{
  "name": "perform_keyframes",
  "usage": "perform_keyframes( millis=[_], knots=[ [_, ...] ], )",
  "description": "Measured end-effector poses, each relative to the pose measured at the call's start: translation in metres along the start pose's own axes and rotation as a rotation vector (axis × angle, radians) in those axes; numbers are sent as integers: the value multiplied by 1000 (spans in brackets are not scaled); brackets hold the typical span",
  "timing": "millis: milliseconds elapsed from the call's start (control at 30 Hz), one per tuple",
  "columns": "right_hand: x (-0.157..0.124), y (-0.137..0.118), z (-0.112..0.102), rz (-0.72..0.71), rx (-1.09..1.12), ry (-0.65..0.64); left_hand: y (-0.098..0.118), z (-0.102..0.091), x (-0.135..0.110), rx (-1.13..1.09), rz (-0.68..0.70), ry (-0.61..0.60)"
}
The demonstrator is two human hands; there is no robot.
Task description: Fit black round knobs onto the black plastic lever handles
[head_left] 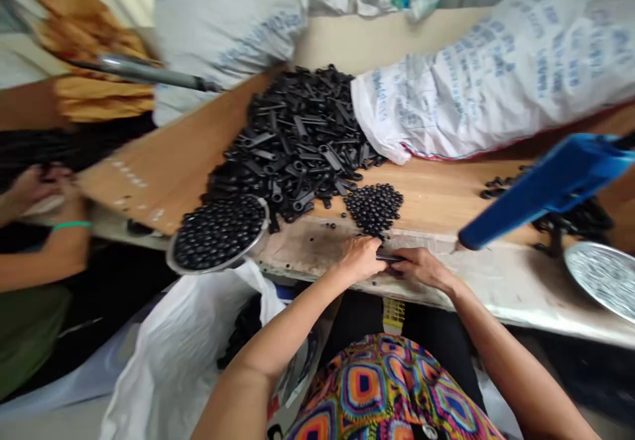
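Note:
Between my two hands is a slim black plastic part (389,258), held low over the table's front edge. My left hand (363,259) has its fingers closed round the left end. At the right end, my right hand (423,266) pinches the same part, fingers together. Just beyond the left hand lies a small heap of black balls (374,207). Behind it rises a large pile of black plastic parts (297,139), each long with a round ring end. A metal bowl (264,231) full of similar black balls stands to the left.
A blue power screwdriver (546,188) hangs at the right, tip downward. Below it are more black parts (578,221) and a metal dish (570,261) of small shiny pieces. White sacks (496,76) lie behind. An open white bag (163,354) hangs at lower left. Another person's hands (42,185) are far left.

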State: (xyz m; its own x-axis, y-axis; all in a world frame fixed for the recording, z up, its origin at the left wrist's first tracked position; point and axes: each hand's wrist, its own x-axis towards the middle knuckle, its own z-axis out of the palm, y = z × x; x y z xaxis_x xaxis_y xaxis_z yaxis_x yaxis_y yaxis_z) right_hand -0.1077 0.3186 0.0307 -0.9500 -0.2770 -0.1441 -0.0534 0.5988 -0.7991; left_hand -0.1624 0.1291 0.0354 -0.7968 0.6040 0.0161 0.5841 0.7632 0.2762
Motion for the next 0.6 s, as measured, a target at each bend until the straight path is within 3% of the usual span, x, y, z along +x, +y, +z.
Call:
perform_keyframes(
  millis=[67, 133, 200, 267, 300, 367, 500, 600],
  knots=[
    [8, 16, -18, 76, 281, 193, -27, -20, 2, 2, -65, 96],
    [17, 33, -38, 119, 602, 587, -60, -38, 3, 80, -252, 192],
    [22, 46, -53, 57, 826, 910, -92, -51, 5, 193, -474, 234],
    [24, 51, -54, 10, 956, 1074, -116, -55, 10, 263, -607, 223],
    [25, 49, -49, 20, 966, 1080, -124, -54, 12, 280, -636, 214],
    [29, 42, -32, 85, 803, 912, -133, -46, 18, 298, -664, 196],
    [38, 22, -1, 100, 51, 420, -132, -26, 21, 328, -682, 180],
    [43, 11, 4, 68, -391, 228, -129, -17, 17, 345, -683, 183]
  ],
)
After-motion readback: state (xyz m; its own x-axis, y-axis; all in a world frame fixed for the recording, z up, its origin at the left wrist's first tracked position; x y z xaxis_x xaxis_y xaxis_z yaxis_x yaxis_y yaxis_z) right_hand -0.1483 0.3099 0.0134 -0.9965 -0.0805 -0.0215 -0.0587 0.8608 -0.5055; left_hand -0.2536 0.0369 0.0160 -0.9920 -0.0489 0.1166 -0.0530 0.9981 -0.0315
